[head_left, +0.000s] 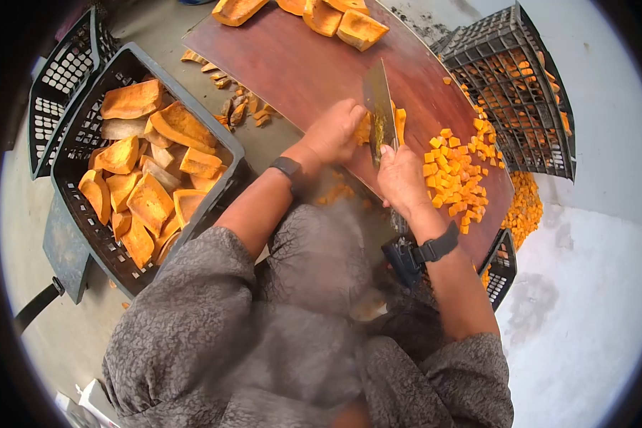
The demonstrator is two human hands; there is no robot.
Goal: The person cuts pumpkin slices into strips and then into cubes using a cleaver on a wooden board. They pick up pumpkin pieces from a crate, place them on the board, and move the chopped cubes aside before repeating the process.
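The cleaver (pixel 379 107) is gripped by the right hand (pixel 403 178), blade running away from the body; the squash strip (pixel 364 130), just left of it, is pinned under the left hand's (pixel 333 133) curled fingers.

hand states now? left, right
Left hand: closed, fingers pinning the orange squash strip on the brown wooden board.
Right hand: closed around the steel cleaver.

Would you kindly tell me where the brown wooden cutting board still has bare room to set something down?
The brown wooden cutting board is bare across its middle, between the large orange squash chunks at the far end and the left hand. It is crowded by the right hand, which holds the steel cleaver, and around the small orange cubes.
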